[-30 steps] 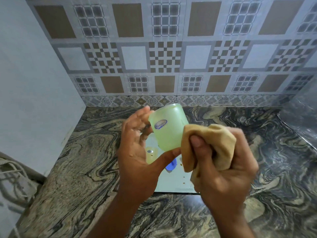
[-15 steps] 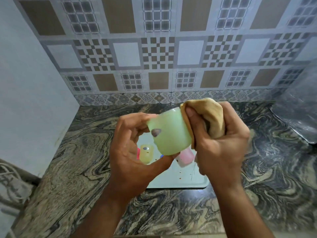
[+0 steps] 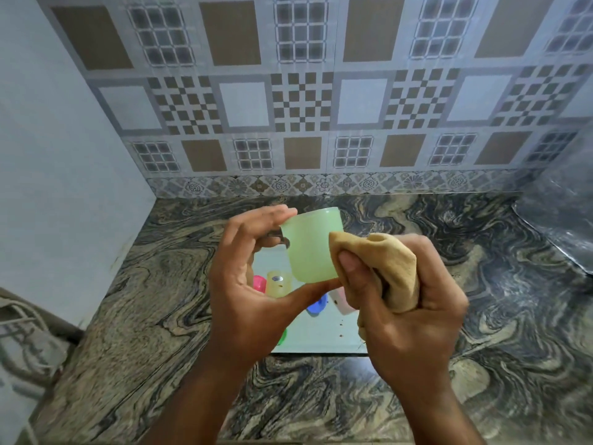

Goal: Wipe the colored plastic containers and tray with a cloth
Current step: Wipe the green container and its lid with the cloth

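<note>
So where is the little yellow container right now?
The yellow container stands on the pale tray, seen through the gap under the left hand, between a pink piece and a blue one.

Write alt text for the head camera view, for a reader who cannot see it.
A left hand holds a pale green plastic container while the right hand presses a bunched tan cloth against its side. Below them, a white tray with more coloured containers sits on a marbled countertop.

Home kitchen. Evidence: marbled stone counter (image 3: 481,316) set in a corner; patterned tile backsplash (image 3: 301,101) with a floral border strip; painted side wall (image 3: 64,155); small coloured plastic containers (image 3: 316,306) on a tray (image 3: 321,343).
</note>
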